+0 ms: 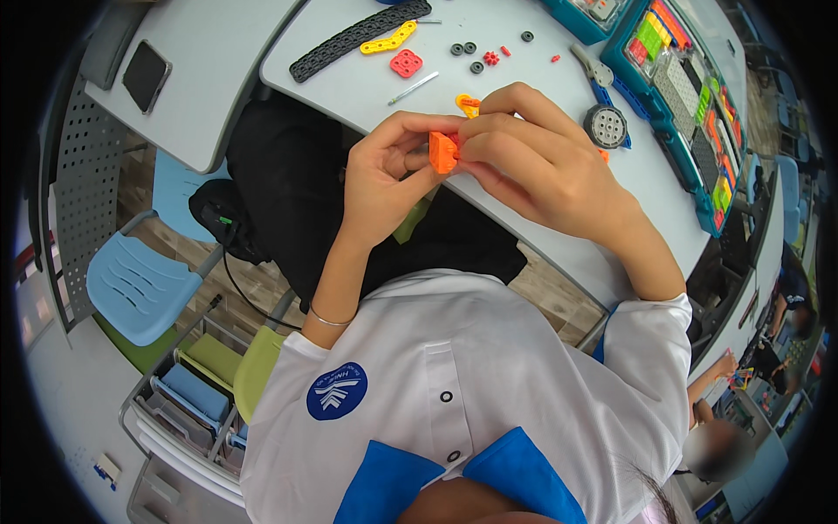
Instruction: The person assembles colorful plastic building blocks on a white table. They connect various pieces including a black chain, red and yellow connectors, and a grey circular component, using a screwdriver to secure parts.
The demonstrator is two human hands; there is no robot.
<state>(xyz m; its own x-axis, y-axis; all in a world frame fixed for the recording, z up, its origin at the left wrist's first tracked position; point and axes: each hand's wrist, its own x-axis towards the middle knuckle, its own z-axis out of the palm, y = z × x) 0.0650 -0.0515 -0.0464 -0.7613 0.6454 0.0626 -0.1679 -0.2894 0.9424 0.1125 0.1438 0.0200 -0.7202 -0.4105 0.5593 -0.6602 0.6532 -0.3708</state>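
Observation:
Over the near edge of the white table (541,196), both of my hands meet on a small orange plastic building piece (443,153). My left hand (384,170) pinches it from the left side. From the right, the fingers of my right hand (546,166) close on the same piece, with a bit of red showing between the fingertips. My fingers cover part of the orange piece, so its full shape is hidden. Just beyond the hands lies a yellow-orange part (469,106), partly behind my right hand.
Further back lie a black track (353,39), a yellow curved beam (389,37), a red square plate (406,63), a grey rod (413,88), and several small black wheels (477,67). At right are a grey round hub (606,127) and a teal tray (642,74) of sorted parts.

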